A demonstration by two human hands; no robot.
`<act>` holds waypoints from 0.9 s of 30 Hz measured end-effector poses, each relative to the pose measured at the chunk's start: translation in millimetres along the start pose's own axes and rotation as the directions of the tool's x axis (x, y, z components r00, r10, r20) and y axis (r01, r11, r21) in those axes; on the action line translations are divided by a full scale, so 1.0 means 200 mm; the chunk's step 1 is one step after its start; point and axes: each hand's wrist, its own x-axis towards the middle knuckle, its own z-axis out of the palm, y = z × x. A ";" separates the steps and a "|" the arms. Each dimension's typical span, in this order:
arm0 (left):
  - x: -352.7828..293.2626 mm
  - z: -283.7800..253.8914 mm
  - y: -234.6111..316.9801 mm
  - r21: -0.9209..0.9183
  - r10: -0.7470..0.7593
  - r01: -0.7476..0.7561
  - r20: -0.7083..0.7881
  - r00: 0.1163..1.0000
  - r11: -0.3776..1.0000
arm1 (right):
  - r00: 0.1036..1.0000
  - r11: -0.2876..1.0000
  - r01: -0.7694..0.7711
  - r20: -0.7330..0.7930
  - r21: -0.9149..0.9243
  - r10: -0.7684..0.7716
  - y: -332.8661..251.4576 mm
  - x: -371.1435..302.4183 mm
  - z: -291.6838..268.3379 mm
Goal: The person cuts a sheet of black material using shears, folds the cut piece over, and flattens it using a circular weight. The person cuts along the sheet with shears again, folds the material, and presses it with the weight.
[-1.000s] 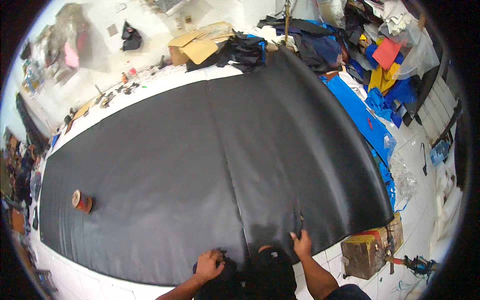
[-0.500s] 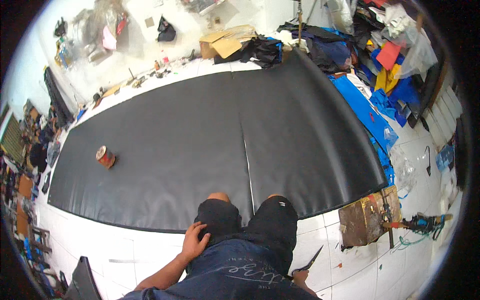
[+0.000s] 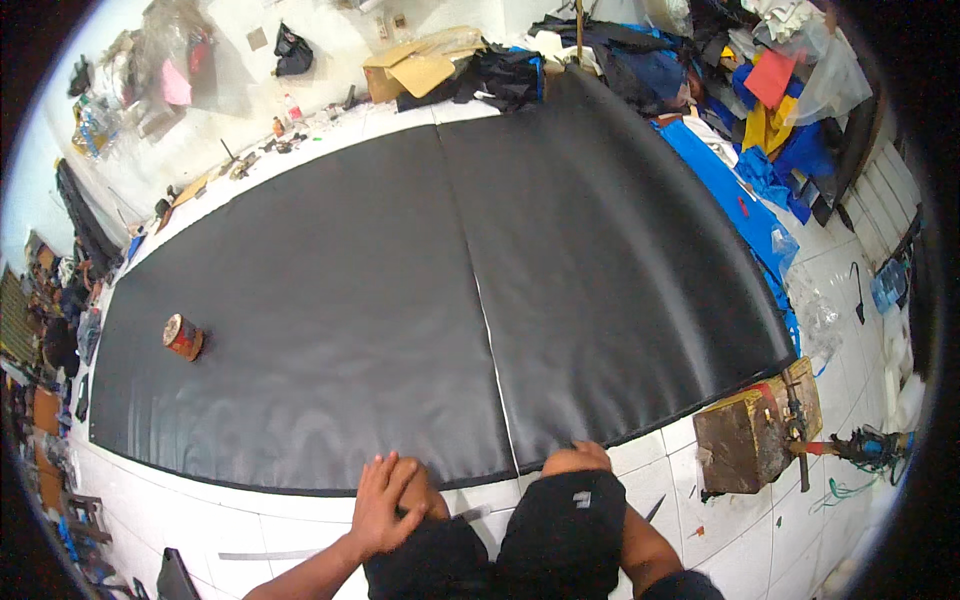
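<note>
A large black sheet point(image 3: 330, 290), smooth like vinyl, lies on the floor before me. A narrow slit through which white shows runs from its near edge toward the middle. My left hand point(image 3: 385, 505) rests open on my left knee, fingers spread, holding nothing. Around the outer side of my right knee reaches my right hand point(image 3: 592, 450). Only its fingers show, laid over the knee by the sheet's near edge, and the rest is hidden by my leg. A dark pointed blade of the scissors point(image 3: 656, 507) shows on the floor beside my right forearm.
A round can point(image 3: 183, 338) stands on the sheet's left part. Right of the sheet's near corner sits a worn brown box point(image 3: 742, 445) with a bar beside it. Blue material point(image 3: 715, 180) lies along the right edge. Cardboard point(image 3: 420, 70) and piled fabrics line the back.
My right hand has left the scissors and moved forward to my right knee. My left hand has shifted down with the knee. The view has tilted, and my knees sit lower in it.
</note>
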 end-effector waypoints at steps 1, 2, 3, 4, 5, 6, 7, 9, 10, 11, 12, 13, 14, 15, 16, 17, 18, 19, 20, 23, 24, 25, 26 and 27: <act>0.00 -0.02 0.03 -0.012 0.007 -0.007 0.009 1.000 1.000 | 0.997 0.994 0.082 -0.003 -0.078 -0.083 0.03 0.05 0.07; -0.06 -0.07 0.04 0.002 -0.045 0.045 0.017 0.999 0.999 | 0.983 0.975 0.149 0.133 -0.167 -0.128 -0.14 0.09 0.12; -0.09 -0.10 0.08 -0.016 -0.073 0.073 0.035 0.997 0.997 | 0.979 0.964 0.167 0.147 -0.208 -0.138 -0.16 0.11 0.16; -0.09 -0.11 0.09 -0.022 -0.090 0.091 0.046 0.995 0.996 | 0.976 0.957 0.180 0.164 -0.227 -0.145 -0.16 0.12 0.18; -0.08 -0.12 0.09 -0.021 -0.107 0.108 0.058 0.993 0.994 | 0.972 0.950 0.191 0.183 -0.245 -0.149 -0.17 0.13 0.20; -0.09 -0.16 0.09 -0.007 -0.136 0.137 0.073 0.988 0.991 | 0.975 0.949 0.195 0.153 -0.246 -0.161 -0.20 0.15 0.22; -0.10 -0.19 0.10 0.011 -0.135 0.135 0.108 0.985 0.991 | 0.977 0.947 0.197 0.133 -0.255 -0.167 -0.19 0.13 0.20; -0.07 -0.27 0.17 -0.015 -0.164 0.170 0.190 0.968 0.985 | 0.982 0.971 0.127 0.161 -0.204 -0.095 -0.15 0.22 0.18; -0.05 -0.33 0.20 -0.037 -0.163 0.178 0.256 0.953 0.983 | 0.987 0.986 0.042 0.160 -0.161 -0.016 -0.12 0.27 0.15; -0.06 -0.34 0.21 -0.054 -0.174 0.199 0.304 0.937 0.979 | 0.973 0.975 -0.172 0.131 -0.138 0.190 -0.08 0.34 0.09; -0.05 -0.40 0.26 -0.027 -0.178 0.206 0.403 0.898 0.978 | 0.915 0.919 -0.377 0.110 -0.111 0.389 -0.05 0.43 0.00; -0.04 -0.42 0.29 -0.056 -0.171 0.218 0.445 0.879 0.974 | 0.842 0.841 -0.539 -0.018 -0.044 0.539 0.01 0.53 -0.14; -0.05 -0.44 0.31 -0.081 -0.162 0.229 0.484 0.860 0.970 | 0.728 0.738 -0.673 -0.137 0.045 0.672 0.03 0.61 -0.27; -0.09 -0.51 0.32 -0.025 -0.177 0.223 0.529 0.830 0.974 | 0.635 0.626 -0.721 -0.078 0.296 0.768 -0.13 0.68 -0.36; -0.14 -0.56 0.33 0.009 -0.214 0.249 0.546 0.810 0.968 | 0.530 0.449 -0.729 0.010 0.517 0.848 -0.29 0.72 -0.48; -0.14 -0.57 0.37 -0.010 -0.184 0.232 0.579 0.794 0.973 | 0.511 0.445 -0.738 -0.011 0.507 0.859 -0.23 0.68 -0.63; -0.10 -0.54 0.43 -0.062 -0.113 0.189 0.608 0.786 0.980 | 0.523 0.489 -0.737 -0.064 0.467 0.850 0.00 0.60 -0.81; -0.07 -0.54 0.48 -0.076 -0.098 0.188 0.634 0.767 0.979 | 0.534 0.505 -0.735 -0.073 0.452 0.843 0.02 0.62 -0.95; -0.05 -0.51 0.53 -0.088 -0.077 0.171 0.637 0.767 0.981 | 0.542 0.519 -0.734 -0.084 0.438 0.836 0.03 0.63 -1.10; 0.05 -0.56 0.59 0.010 -0.063 0.086 0.764 0.642 0.996 | 0.417 0.219 -0.506 0.015 0.834 0.909 -0.47 0.73 -1.54; 0.19 -0.55 0.64 0.012 -0.047 0.059 0.766 0.641 0.998 | 0.401 0.210 -0.493 0.007 0.845 0.916 -0.52 0.75 -1.68; 0.35 -0.55 0.70 0.029 -0.149 0.189 0.733 0.664 0.982 | 0.268 0.136 -0.555 0.021 0.821 0.963 -0.60 0.78 -1.82; 0.50 -0.54 0.75 0.041 -0.253 0.315 0.698 0.670 0.948 | 0.125 0.049 -0.608 0.035 0.793 0.991 -0.64 0.80 -1.93; 0.70 -0.50 0.79 -0.054 -0.228 0.325 0.606 0.762 0.944 | 0.299 0.182 -0.478 -0.036 0.859 0.954 -0.64 0.77 -2.03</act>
